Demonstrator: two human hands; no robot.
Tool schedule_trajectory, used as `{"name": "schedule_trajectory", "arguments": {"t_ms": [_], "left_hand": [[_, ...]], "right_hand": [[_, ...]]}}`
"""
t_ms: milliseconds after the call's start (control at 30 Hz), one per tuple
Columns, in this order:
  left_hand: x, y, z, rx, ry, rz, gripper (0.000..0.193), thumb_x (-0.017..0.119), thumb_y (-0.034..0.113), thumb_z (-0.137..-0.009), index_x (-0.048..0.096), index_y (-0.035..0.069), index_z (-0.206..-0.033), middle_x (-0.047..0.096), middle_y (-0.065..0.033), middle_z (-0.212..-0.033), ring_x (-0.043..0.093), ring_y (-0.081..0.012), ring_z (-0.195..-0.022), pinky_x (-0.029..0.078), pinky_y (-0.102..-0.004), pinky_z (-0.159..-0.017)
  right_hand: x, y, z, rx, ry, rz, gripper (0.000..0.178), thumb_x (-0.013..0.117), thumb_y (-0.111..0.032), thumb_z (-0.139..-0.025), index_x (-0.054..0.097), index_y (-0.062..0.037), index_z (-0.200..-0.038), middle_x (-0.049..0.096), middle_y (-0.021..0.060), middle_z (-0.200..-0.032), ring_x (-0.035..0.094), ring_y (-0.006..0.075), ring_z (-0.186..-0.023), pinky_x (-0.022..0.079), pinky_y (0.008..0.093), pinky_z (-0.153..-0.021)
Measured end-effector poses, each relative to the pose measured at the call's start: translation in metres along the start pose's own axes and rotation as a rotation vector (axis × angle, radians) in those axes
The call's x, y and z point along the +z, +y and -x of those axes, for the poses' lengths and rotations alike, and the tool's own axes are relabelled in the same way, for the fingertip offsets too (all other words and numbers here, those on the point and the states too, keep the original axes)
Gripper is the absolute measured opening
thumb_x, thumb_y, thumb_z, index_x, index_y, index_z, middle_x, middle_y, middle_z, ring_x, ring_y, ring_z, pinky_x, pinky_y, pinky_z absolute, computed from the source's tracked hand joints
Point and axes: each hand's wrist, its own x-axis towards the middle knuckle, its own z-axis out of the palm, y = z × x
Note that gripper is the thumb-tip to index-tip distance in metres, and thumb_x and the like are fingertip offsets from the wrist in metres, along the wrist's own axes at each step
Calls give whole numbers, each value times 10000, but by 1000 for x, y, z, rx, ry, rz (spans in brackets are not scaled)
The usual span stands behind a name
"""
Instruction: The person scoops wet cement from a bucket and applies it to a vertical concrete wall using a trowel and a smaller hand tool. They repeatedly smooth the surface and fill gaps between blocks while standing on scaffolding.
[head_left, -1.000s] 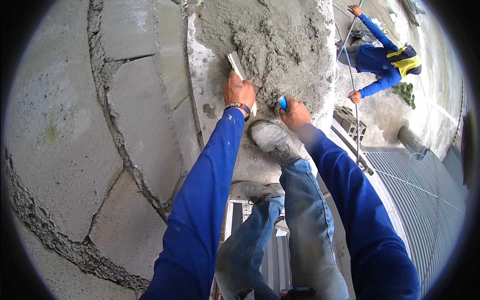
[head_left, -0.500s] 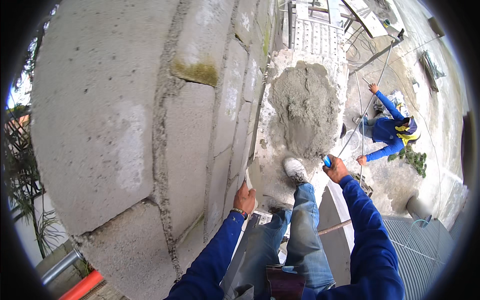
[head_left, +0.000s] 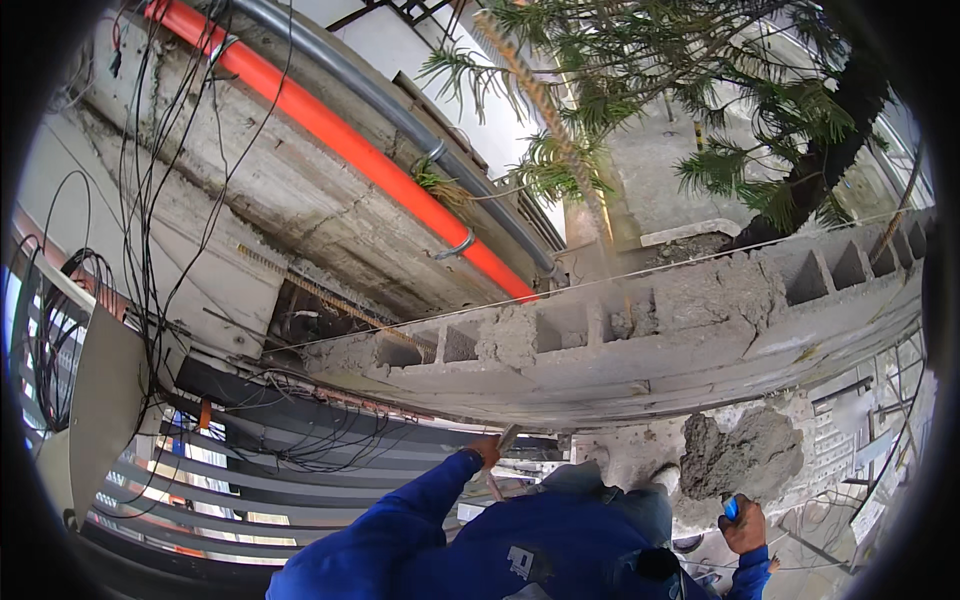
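A blue-handled trowel (head_left: 732, 508) is gripped in my right hand (head_left: 744, 530) at the lower right; its blade is barely visible beside the mortar. The heap of wet grey mortar (head_left: 745, 450) lies on a pale board (head_left: 640, 447) just beyond that hand. My left hand (head_left: 486, 450) is closed around a flat, pale grey piece (head_left: 509, 437), whose kind I cannot make out, low beside the wall. Ahead of both hands runs a hollow-block wall (head_left: 640, 380), some of its top cells filled with mortar and others hollow.
Steel bars (head_left: 545, 100) rise from the wall, and a taut string (head_left: 440, 318) runs along its top. Beyond lie a red pipe (head_left: 350, 155), a grey pipe (head_left: 400, 115) and tree branches (head_left: 750, 170). Black cables (head_left: 150, 200) hang at left above grey slats (head_left: 200, 490).
My view has swung up and left, from the wall's face to its top and beyond. Both hands still hold their things. The co-worker in blue is mostly out of sight.
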Motion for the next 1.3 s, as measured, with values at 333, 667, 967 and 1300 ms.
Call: {"name": "schedule_trajectory", "arguments": {"t_ms": [333, 667, 967, 1300], "left_hand": [[240, -119, 175, -78, -202, -97, 372, 575, 336, -886, 704, 95, -1139, 680, -200, -1150, 587, -381, -1184, 484, -464, -976], [373, -99, 224, -673, -14, 561, 417, 555, 456, -902, 728, 143, -1116, 711, -156, -1101, 628, -331, -1130, 495, -447, -959], [370, -142, 206, -650, 138, 557, 449, 564, 490, -890, 713, 157, -1152, 713, -144, -1101, 640, -318, -1111, 501, -440, -943], [358, -209, 200, -724, 193, 584, 507, 618, 512, -858, 697, 118, -1168, 707, -155, -1111, 654, -313, -1081, 504, -424, -942]], "right_hand": [[2, -290, -63, -584, -615, 76, 247, 672, -217, -758, 578, -5, -843, 613, 246, -735, 624, 445, -745, 487, 478, -677], [113, -556, -68, -607, -997, -100, 260, 575, -244, -819, 528, 10, -845, 538, 99, -619, 530, 194, -493, 457, 407, -547], [180, -676, -79, -1141, -172, 517, 331, 553, -152, -861, 577, 60, -1114, 683, 199, -861, 716, 333, -851, 568, 424, -653], [195, -673, -79, -1128, -48, 458, 310, 613, -107, -848, 587, 21, -1129, 676, 223, -997, 710, 370, -878, 578, 444, -721]]}}
